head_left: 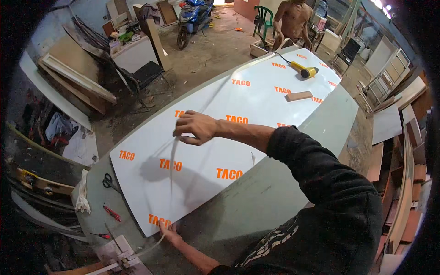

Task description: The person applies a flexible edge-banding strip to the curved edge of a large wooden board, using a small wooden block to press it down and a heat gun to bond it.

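Note:
A long white panel (201, 146) printed with orange lettering lies on a grey-green table. Over its left part my right hand (197, 128) is raised, its fingers curled round a thin pale edging strip (172, 169). From there the strip bows down to the panel's near corner, where my left hand (169, 233) pinches it close to the edge. Beyond my left hand the strip's tail bends off to the lower left. Past my right hand, more of the strip stretches toward the panel's far end. My right arm covers part of the panel.
On the panel lie a yellow heat gun (307, 71) with a cord and a wooden block (299, 96). Scissors (109, 181), a red-handled tool (111, 212) and a white cloth (82, 192) are on the table's left side. Another person (293, 23) is at the far end.

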The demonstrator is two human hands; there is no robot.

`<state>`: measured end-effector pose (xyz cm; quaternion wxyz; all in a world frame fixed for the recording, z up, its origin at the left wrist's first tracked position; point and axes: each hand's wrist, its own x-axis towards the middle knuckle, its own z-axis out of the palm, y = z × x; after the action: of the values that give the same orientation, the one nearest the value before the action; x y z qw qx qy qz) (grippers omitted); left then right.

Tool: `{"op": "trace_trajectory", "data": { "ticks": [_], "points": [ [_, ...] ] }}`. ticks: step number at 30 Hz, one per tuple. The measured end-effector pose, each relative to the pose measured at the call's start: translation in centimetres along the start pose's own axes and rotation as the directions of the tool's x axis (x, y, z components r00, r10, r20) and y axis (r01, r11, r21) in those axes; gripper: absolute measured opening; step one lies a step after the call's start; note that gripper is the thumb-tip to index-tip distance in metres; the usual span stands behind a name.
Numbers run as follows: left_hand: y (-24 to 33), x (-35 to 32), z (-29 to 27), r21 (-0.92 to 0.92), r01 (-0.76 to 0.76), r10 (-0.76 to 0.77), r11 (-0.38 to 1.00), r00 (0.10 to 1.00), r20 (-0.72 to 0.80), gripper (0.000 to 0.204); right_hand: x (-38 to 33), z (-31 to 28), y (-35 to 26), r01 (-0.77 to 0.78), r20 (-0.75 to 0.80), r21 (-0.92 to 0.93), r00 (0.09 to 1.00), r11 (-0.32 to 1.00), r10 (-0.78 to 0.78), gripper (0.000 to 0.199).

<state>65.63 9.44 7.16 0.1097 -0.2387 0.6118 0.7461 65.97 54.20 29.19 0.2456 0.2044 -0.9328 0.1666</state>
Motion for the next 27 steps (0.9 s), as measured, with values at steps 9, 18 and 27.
{"op": "trace_trajectory", "data": {
  "ticks": [9, 18, 27],
  "points": [
    [-0.2, 3.2, -3.5, 0.090, 0.080, -0.101, 0.993, 0.961, 0.258, 0.055, -17.8, -0.2, -9.1, -0.526, -0.078, 0.079, 0.844, 0.847, 0.531, 0.062],
    [8.3, 6.0, -5.0, 0.677, 0.174, -0.570, 0.715, 0.706, 0.420, 0.075, -29.8, 1.0, -16.4, -0.827, 0.122, 0.456, 0.424, 0.329, 0.898, 0.045],
    [9.8, 2.0, -5.5, 0.842, 0.043, -0.525, 0.538, 0.799, 0.295, 0.080, -38.8, -3.9, -17.9, -0.851, -0.033, 0.503, 0.157, 0.152, 0.987, 0.036]
  ]
}}
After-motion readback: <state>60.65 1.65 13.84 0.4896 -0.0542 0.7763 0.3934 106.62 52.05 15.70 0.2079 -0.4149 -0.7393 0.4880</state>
